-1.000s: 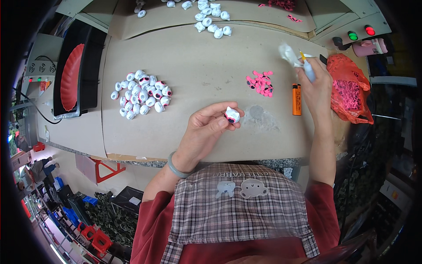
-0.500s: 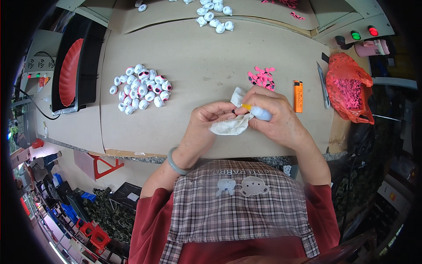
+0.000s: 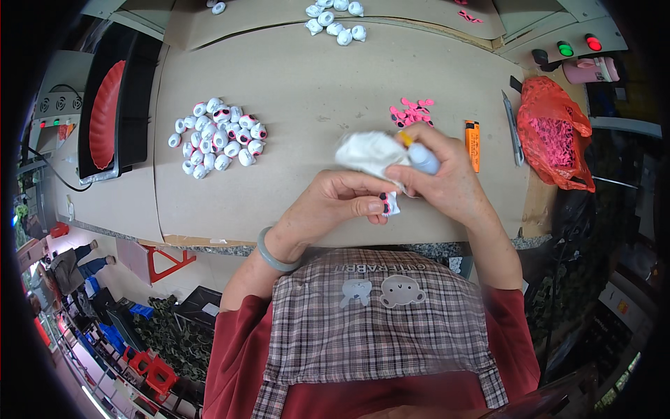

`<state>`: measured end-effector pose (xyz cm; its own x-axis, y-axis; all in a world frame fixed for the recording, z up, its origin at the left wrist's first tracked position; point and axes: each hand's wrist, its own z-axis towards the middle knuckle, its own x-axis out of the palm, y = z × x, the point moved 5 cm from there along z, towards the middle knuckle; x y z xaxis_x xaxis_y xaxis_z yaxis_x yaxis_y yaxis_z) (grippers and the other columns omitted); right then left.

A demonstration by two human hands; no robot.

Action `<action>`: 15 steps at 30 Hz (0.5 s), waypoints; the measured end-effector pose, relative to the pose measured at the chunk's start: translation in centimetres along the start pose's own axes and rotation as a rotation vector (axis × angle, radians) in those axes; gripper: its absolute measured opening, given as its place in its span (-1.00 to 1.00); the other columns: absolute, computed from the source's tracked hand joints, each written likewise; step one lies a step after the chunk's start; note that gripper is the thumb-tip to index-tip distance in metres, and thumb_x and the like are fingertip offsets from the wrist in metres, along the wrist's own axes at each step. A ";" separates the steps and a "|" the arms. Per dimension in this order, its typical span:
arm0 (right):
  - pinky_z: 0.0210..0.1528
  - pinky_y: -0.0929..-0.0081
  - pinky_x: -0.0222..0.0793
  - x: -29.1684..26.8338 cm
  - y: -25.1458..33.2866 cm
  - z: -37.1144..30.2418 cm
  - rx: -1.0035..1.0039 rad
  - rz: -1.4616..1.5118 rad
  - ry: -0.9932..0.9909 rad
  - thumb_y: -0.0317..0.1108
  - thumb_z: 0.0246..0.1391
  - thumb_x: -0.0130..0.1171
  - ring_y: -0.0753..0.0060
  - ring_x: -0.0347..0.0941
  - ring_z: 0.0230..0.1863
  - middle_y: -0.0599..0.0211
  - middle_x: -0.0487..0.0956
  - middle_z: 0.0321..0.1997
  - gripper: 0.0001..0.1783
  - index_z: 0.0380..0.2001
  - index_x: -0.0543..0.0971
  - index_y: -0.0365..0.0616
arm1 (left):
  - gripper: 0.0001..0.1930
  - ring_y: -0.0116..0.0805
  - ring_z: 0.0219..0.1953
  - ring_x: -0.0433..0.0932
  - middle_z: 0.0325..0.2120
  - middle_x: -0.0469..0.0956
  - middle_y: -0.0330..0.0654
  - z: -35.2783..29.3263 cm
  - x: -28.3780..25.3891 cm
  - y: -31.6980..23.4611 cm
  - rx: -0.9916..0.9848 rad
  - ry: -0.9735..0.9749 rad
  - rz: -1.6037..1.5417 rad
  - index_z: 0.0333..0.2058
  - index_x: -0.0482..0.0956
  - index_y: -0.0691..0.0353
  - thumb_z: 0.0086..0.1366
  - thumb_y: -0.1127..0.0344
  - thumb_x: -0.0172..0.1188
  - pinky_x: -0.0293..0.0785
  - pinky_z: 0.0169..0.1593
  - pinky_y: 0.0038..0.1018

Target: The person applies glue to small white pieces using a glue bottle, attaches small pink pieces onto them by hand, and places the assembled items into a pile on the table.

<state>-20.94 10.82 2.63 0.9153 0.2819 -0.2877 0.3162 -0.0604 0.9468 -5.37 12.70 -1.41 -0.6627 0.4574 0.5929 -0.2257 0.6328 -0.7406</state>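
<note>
My left hand (image 3: 335, 202) pinches a small white moulded piece (image 3: 393, 204) with a pink and black sunglasses-shaped part on it, near the front of the table. Just to its right, my right hand (image 3: 450, 178) is closed round a small pale-blue squeeze bottle (image 3: 423, 159) with a yellow tip. The same hand also grips a white cloth (image 3: 366, 152), blurred by motion, which spreads leftward above my left fingers. Beyond my right hand lies a small heap of pink and black sunglasses-shaped parts (image 3: 413, 112). A cluster of similar white pieces (image 3: 218, 136), several with pink parts, lies to the left.
An orange flat case (image 3: 473, 146) and a slim metal tool (image 3: 513, 129) lie at right, beside a red plastic bag (image 3: 583, 129) of pink parts. More white pieces (image 3: 338, 24) sit at the back. A black bin (image 3: 143, 98) with a red fluted tray (image 3: 108, 115) stands left.
The cloth and bottle have moved up and away from the piece in my left hand. That piece is now turned so its pink and black part shows.
</note>
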 end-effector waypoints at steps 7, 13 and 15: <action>-0.61 0.73 0.11 -7.1 0.8 -1.4 -0.138 -0.277 -0.620 -0.37 0.00 0.32 0.80 0.23 -0.61 0.59 0.37 -0.65 -0.83 -0.44 0.51 -0.16 | -0.65 -0.48 -0.29 0.56 -0.27 0.59 -0.14 -1.2 -1.4 -1.4 0.102 -0.084 -0.001 -0.03 0.51 0.37 0.18 0.50 0.22 0.52 -0.15 -0.55; -0.25 0.51 0.34 -13.3 0.0 -2.2 -0.202 -0.855 -0.700 -0.43 0.02 0.28 0.41 0.41 -0.37 0.28 0.49 -0.39 -0.78 -0.27 0.53 -0.30 | -0.70 -0.49 -0.13 0.52 -0.18 0.55 -0.24 -3.1 -3.9 -3.5 0.225 -0.246 0.203 -0.07 0.53 0.32 0.18 0.52 0.22 0.44 -0.01 -0.58; -0.17 0.47 0.36 -13.3 -0.1 -2.4 -0.224 -1.004 -0.714 -0.45 0.01 0.28 0.32 0.43 -0.31 0.23 0.50 -0.34 -0.75 -0.23 0.53 -0.32 | -0.70 -0.50 -0.14 0.51 -0.20 0.55 -0.25 -4.5 -5.9 -5.1 0.350 -0.343 0.369 -0.08 0.53 0.32 0.18 0.51 0.23 0.44 -0.02 -0.58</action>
<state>-33.78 9.33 6.68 0.2475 -0.4761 -0.8439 0.9668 0.0638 0.2475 2.96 9.60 0.28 -0.9208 0.3432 0.1854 -0.1206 0.2015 -0.9720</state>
